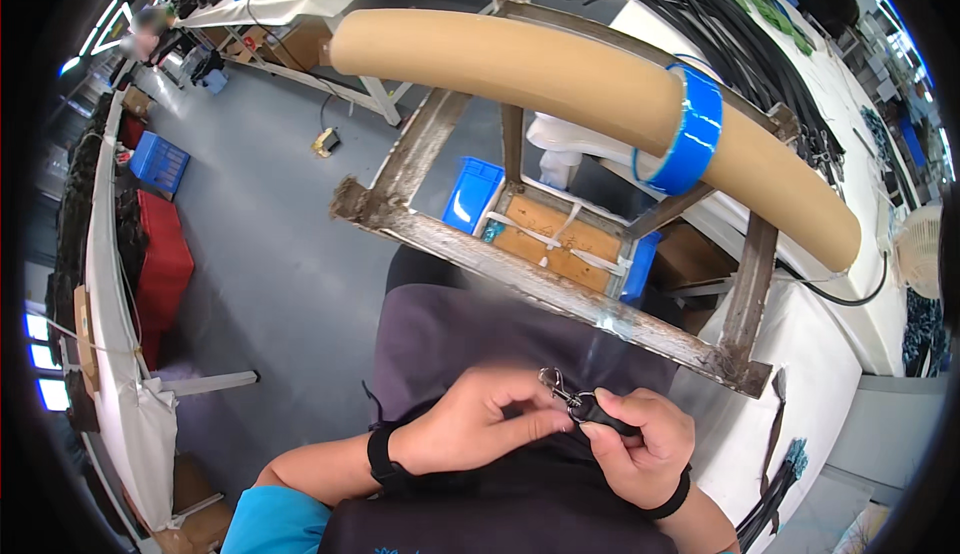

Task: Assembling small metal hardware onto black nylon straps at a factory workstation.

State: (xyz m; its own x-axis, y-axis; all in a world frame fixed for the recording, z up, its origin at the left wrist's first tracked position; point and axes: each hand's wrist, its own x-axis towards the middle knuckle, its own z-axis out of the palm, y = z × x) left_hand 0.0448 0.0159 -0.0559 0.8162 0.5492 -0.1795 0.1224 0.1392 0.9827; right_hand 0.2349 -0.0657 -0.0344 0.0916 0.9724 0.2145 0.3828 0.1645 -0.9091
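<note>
R hand (645, 449) part-hiding blk strap (591, 411), prob. looped

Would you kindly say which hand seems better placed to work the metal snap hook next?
Probably the left hand: it is close beside the metal snap hook, though contact is unclear, while the right hand is occupied pinching the black strap.

Worn brown metal frame (500, 264) blocks bare right hand (640, 449) ahead
Long tan cardboard tube (500, 59) beyond; bare left hand (485, 416) has open room leftward over grey floor (280, 254).
</note>
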